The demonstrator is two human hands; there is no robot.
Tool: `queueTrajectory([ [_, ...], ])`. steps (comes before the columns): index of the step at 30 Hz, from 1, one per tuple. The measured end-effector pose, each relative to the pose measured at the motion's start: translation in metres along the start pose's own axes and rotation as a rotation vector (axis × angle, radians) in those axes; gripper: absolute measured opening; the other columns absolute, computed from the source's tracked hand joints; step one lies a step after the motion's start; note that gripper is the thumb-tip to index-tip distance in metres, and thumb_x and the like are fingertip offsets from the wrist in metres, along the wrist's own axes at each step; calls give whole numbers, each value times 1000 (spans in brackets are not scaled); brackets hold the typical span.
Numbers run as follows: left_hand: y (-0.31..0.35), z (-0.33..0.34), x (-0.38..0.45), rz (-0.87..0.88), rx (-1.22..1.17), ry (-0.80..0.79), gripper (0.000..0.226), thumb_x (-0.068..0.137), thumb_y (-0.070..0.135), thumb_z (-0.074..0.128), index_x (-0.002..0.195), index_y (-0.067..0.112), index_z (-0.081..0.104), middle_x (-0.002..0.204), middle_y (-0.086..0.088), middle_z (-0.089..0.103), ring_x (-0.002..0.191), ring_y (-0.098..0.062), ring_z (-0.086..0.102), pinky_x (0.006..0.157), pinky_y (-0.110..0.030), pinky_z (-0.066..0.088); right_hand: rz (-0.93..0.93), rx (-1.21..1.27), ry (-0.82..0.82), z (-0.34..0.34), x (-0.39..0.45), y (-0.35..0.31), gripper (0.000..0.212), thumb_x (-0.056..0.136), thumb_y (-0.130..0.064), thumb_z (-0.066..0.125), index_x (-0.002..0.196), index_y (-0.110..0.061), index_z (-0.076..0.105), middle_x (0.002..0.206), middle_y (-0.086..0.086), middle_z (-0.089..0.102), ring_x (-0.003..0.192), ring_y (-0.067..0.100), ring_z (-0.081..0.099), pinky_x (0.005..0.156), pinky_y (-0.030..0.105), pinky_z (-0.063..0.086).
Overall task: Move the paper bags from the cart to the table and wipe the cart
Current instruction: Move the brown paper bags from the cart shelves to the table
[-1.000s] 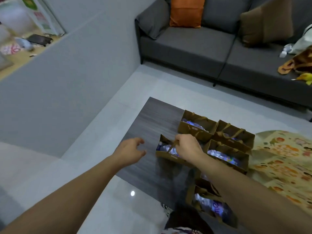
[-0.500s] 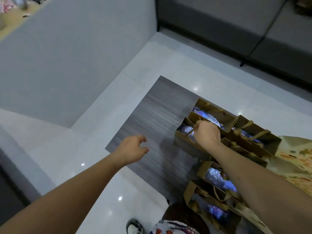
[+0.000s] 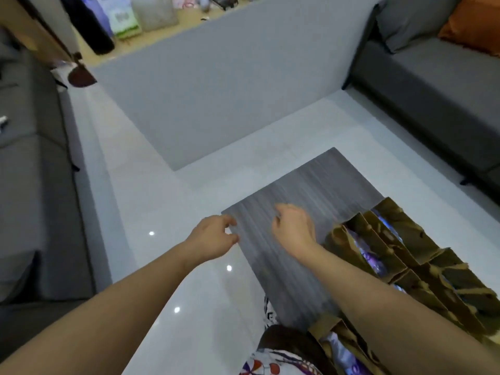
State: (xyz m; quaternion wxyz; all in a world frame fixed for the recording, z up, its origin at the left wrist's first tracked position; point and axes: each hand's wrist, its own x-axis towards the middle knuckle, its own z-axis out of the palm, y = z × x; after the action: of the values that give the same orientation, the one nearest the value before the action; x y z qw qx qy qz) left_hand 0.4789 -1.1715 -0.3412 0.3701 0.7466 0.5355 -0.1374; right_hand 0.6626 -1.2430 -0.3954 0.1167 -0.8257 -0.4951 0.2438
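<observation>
Several brown paper bags (image 3: 389, 239) with bluish contents stand packed together on the right part of a low dark grey wood-grain table (image 3: 311, 185). My right hand (image 3: 292, 228) hovers over the bare tabletop just left of the bags, fingers loosely curled, holding nothing. My left hand (image 3: 213, 236) hangs at the table's left edge, fingers loosely curled and empty. One more brown bag (image 3: 341, 345) shows at the bottom under my right forearm. No cart is in view.
A grey sofa (image 3: 422, 85) with an orange cushion (image 3: 473, 25) runs along the right. Another grey seat (image 3: 27, 171) sits on the left. A grey partition wall (image 3: 216, 90) stands ahead, with clutter behind it. Glossy white floor (image 3: 162, 212) surrounds the table.
My right hand has let go of the paper bag and moved left over the bare tabletop. The view has swung left, so the bags now sit at the right.
</observation>
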Motion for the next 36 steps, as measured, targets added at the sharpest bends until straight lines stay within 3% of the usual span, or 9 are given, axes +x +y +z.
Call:
queueTrajectory([
  [8, -173, -17, -171, -278, -289, 359, 43, 96, 39, 61, 137, 25, 55, 140, 0, 53, 109, -19, 57, 92, -30, 48, -556, -130, -197, 68, -100, -179, 47, 101, -30, 49, 147, -23, 46, 129, 4, 61, 118, 24, 55, 92, 33, 48],
  [15, -321, 46, -394, -603, -461, 698, 40, 95, 38, 63, 132, 23, 58, 131, 0, 61, 117, -21, 58, 99, -40, 51, -1057, -253, -282, 156, -274, -328, 48, 100, -33, 52, 148, -25, 47, 128, 2, 62, 119, 24, 55, 97, 35, 47],
  [18, -355, 84, -482, -726, -586, 773, 42, 96, 32, 63, 135, 20, 57, 131, 0, 59, 117, -22, 59, 98, -37, 52, -1222, -257, -337, 190, -349, -363, 47, 99, -34, 55, 145, -25, 50, 129, 2, 63, 118, 25, 56, 97, 36, 49],
  [22, -392, 153, -600, -950, -695, 879, 37, 90, 34, 66, 125, 21, 64, 119, -1, 67, 106, -18, 60, 91, -32, 51, -1487, -316, -441, 234, -464, -401, 48, 99, -36, 56, 145, -25, 49, 126, 0, 62, 117, 22, 56, 94, 34, 50],
  [25, -403, 206, -668, -1094, -786, 965, 38, 93, 35, 65, 128, 21, 62, 127, -4, 63, 116, -22, 58, 95, -31, 48, -1658, -378, -518, 266, -541, -419, 41, 98, -37, 57, 137, -24, 55, 120, 1, 63, 114, 20, 57, 93, 33, 50],
  [33, -441, 323, -782, -1360, -1035, 1117, 46, 96, 35, 63, 140, 22, 54, 142, -1, 54, 126, -22, 53, 104, -37, 47, -1955, -507, -687, 359, -695, -446, 44, 96, -33, 57, 138, -20, 54, 118, 3, 63, 115, 23, 55, 89, 31, 45],
  [36, -477, 350, -808, -1435, -1080, 1095, 47, 96, 37, 64, 139, 22, 53, 141, -3, 54, 122, -23, 55, 100, -35, 49, -1978, -531, -761, 404, -736, -460, 48, 97, -35, 56, 143, -22, 50, 128, 1, 61, 122, 23, 52, 98, 33, 46],
])
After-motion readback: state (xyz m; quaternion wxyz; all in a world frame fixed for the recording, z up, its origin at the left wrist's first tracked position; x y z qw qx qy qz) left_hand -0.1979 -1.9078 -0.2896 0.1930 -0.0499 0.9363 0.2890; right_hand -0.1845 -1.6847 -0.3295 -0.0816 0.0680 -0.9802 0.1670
